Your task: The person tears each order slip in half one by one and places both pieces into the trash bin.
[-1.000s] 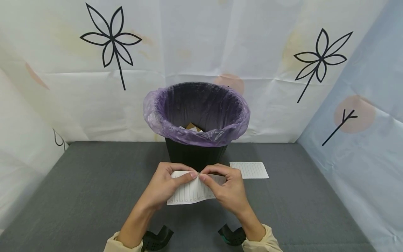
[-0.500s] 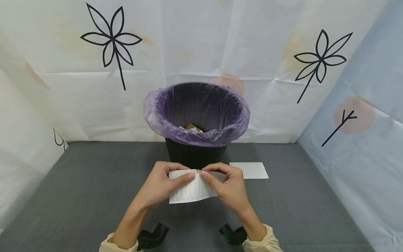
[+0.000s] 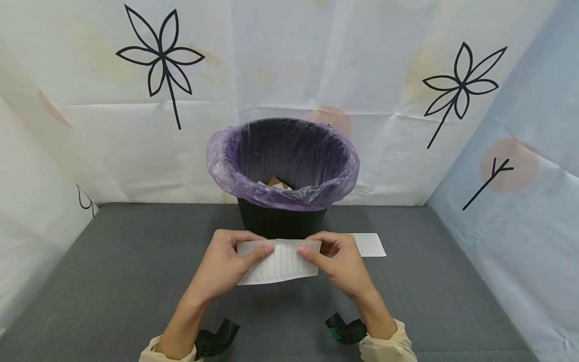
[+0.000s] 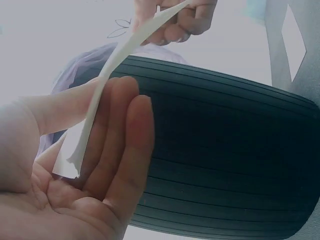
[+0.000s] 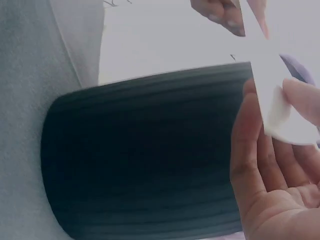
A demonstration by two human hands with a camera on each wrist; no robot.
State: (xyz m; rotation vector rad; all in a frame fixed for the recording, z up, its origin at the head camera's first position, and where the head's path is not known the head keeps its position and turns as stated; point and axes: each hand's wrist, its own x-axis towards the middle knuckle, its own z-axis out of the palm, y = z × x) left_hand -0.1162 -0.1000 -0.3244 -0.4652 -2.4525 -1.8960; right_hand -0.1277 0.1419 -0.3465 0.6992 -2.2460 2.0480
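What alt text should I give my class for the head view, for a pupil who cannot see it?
A person's left hand and right hand hold a lined white paper slip between them, in front of a black bin with a purple liner. A second lined slip lies on the grey surface, partly behind the right hand.

Head view: paper [image 3: 282,264] hides some of left hand [image 3: 227,264], right hand [image 3: 341,259] and the foot of the bin [image 3: 280,218]; we can't read the paper's print, too small. Right hand covers one end of the other sheet [image 3: 371,245]. We can't identify the scraps [image 3: 275,183], partly hidden by the liner [image 3: 289,199]. Sleeves [image 3: 389,348] run off the bottom. Wrist views: we lose parts of both hands past the edges.
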